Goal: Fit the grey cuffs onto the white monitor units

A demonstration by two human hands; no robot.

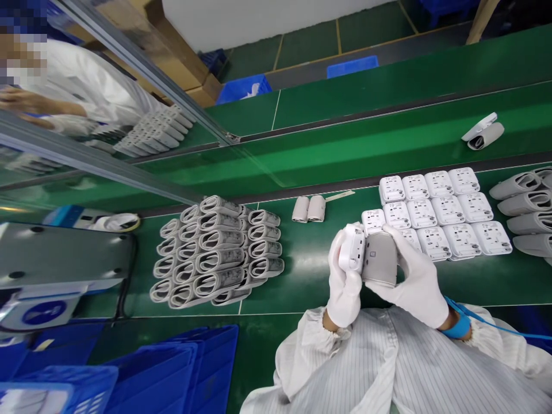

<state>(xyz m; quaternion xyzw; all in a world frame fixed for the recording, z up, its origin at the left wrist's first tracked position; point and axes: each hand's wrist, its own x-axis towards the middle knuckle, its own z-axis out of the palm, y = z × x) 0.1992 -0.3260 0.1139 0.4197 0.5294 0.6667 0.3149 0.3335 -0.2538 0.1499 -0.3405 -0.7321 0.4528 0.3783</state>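
Observation:
My left hand (pixel 345 290), in a white glove, is closed round a white wrist blood pressure monitor unit (pixel 356 250), tilted on its side. A rolled grey cuff (pixel 382 259) with a small square mark is gripped by my gloved right hand (pixel 416 282), thumb below and fingers above. Unit and cuff meet side by side in front of my chest; I cannot tell whether they are joined. Just beyond and to the right, several white monitor units (pixel 448 210) lie in stacked rows on the green bench (pixel 310 273).
Rolled grey cuffs (pixel 219 247) stand piled at left, others (pixel 532 213) at far right. Two small grey rolls (pixel 309 209) lie mid-bench. A monitor with cuff (pixel 485 133) rests on the green conveyor (pixel 345 152). Blue bins (pixel 159 368) sit lower left; a co-worker's sleeve (pixel 95 80) shows behind a metal frame (pixel 164 86).

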